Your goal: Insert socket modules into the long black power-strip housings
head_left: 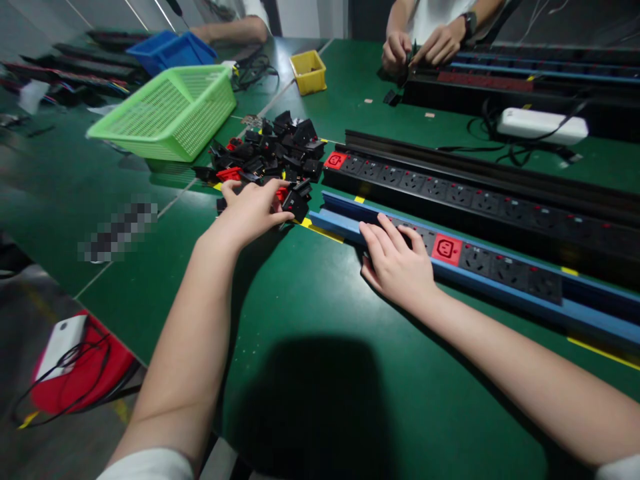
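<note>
My left hand [253, 212] is at the near edge of a pile of loose socket modules [260, 152], mostly black with a few red. Its thumb and index finger close around a black socket module [299, 201], with a bit of red showing between them. My right hand [400, 261] lies over a blue rail [500, 288], fingers across the top and thumb at the near side, gripping it. A row of black socket modules and one red socket module [447, 249] sits in this rail; the part under my fingers is hidden.
Behind the blue rail lies a black socket strip [430, 190]. A green basket [165, 117], a blue bin [173, 52] and a yellow bin [309, 72] stand farther back. Across the table, a co-worker's hands [425, 50] work at another strip, near a white power strip [543, 125].
</note>
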`<state>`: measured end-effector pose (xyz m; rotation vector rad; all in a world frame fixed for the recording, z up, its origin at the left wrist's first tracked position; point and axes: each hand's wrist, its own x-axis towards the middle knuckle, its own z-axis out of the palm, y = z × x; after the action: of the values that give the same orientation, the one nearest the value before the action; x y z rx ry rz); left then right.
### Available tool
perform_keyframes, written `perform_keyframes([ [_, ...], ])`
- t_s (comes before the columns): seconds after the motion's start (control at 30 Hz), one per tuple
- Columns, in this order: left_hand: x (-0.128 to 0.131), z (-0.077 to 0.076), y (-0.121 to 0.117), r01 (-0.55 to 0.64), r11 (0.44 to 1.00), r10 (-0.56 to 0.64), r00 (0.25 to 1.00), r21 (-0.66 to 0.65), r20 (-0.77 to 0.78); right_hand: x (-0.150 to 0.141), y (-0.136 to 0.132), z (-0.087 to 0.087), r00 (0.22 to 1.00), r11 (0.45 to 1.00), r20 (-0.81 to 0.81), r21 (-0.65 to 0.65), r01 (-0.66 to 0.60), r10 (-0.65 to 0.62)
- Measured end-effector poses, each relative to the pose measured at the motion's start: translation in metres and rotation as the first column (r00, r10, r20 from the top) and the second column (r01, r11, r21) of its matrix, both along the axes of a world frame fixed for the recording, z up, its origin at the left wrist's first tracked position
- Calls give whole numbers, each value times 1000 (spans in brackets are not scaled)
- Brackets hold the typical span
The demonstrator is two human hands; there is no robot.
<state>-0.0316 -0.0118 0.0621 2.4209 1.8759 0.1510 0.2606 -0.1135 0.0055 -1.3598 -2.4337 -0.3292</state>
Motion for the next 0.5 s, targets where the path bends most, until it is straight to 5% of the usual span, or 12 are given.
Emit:
perform_keyframes([
  [0.33,-1,-4,3,18,999,-16,998,-29,66,1,0,-1,1000,1000,4,-11,-3,3],
  [0.5,-1,-2,2,5,998,-15,985,60,172,1,0,-1,1000,1000,1,-10,0,0],
])
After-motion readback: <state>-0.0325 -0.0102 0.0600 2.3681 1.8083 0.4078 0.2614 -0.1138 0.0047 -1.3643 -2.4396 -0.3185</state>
